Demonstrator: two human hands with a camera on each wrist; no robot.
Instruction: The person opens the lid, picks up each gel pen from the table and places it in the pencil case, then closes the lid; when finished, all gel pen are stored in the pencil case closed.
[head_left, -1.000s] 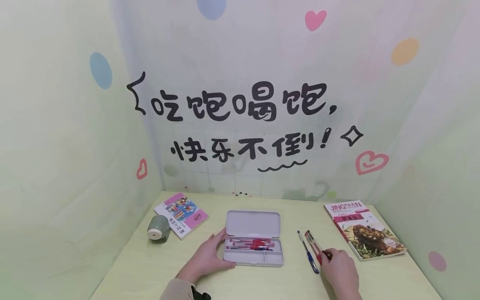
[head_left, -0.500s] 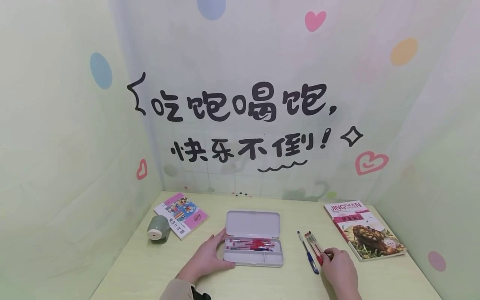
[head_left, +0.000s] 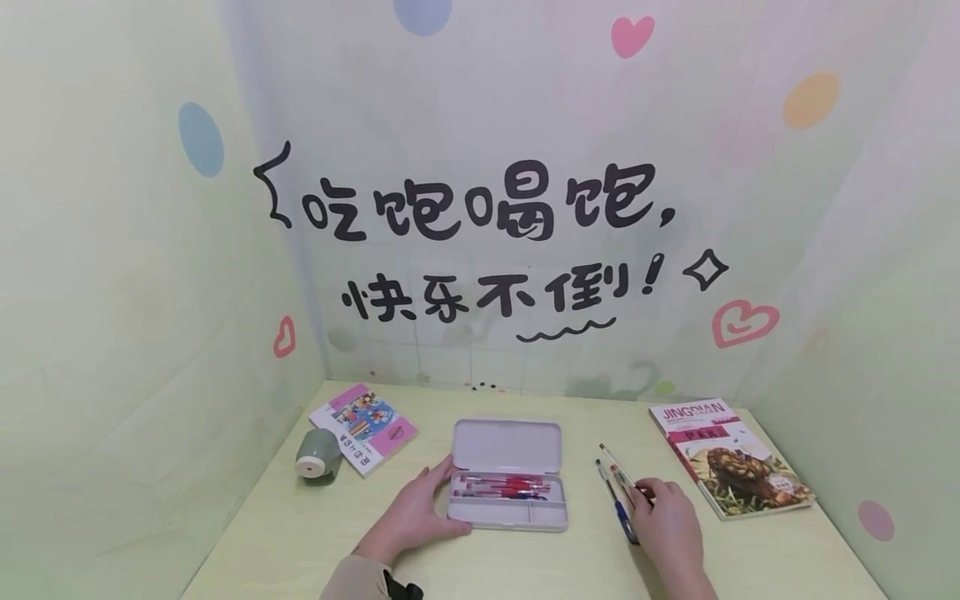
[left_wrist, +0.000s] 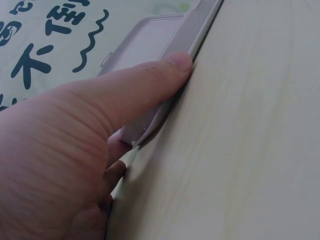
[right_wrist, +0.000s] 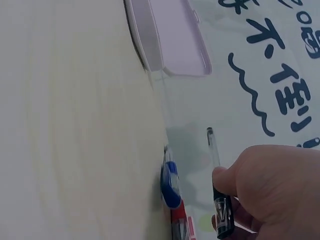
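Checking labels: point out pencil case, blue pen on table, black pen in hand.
Pencil case (head_left: pixel 507 447): head view, inside of open lid.
Blue pen (head_left: pixel 622 512): head view, blue section.
Black pen (right_wrist: pixel 222 202): right wrist view, black section.

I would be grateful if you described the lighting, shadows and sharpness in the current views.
Head view: bright, even light, but the pens in the pencil case show little fine detail; left wrist view: dimmer, with a soft shadow on the tabletop beside the left hand; right wrist view: also dim, a faint shadow beside the blue pen.
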